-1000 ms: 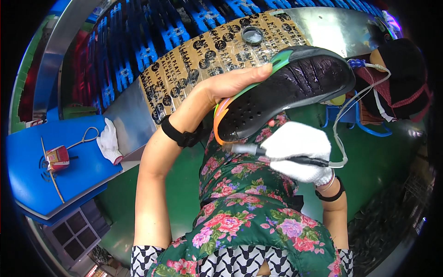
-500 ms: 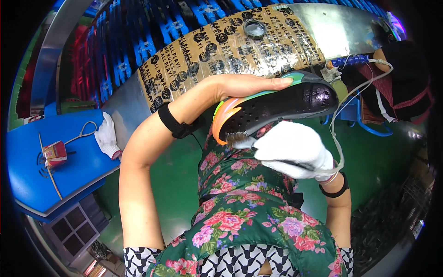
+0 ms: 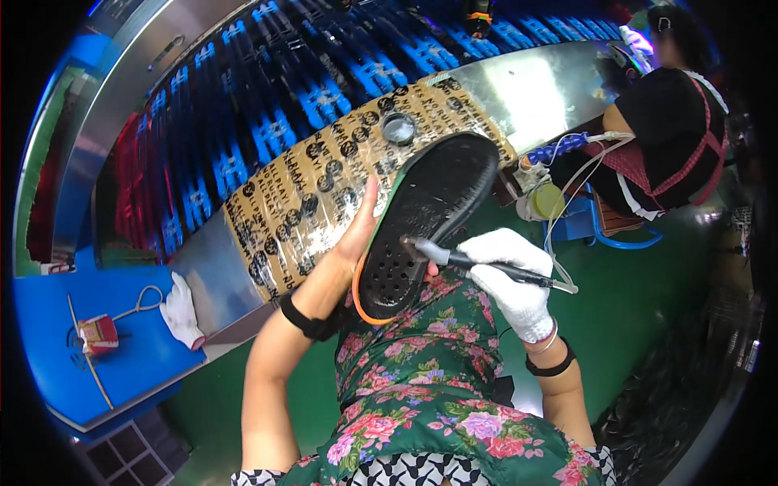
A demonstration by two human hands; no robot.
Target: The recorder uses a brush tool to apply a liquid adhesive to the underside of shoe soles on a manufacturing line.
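Observation:
My bare left hand (image 3: 356,239) grips a black shoe sole (image 3: 438,190) by its left edge, thumb pointing up along the side and fingertips showing at the far edge. The sole's inner face is turned up toward me; several small holes dot its heel, and its rim is orange and green. In a white knit glove, my right hand (image 3: 512,279) is closed around a brush (image 3: 458,257) with a dark handle. The bristles touch the sole near the holes. From the handle's rear runs a thin clear tube (image 3: 563,287).
Printed cardboard (image 3: 296,206) covers the metal bench, holding a small round dish (image 3: 399,128). Blue-lit dark slats lie beyond. On the blue table (image 3: 146,364) are a white glove (image 3: 181,312) and red carton (image 3: 99,334). A co-worker (image 3: 664,138) sits right, near a blue jointed hose (image 3: 559,150).
The sole has turned from its outer side to its inner face, toe now pointing up and right. The brush has moved from the heel rim onto the inner face. My view has shifted.

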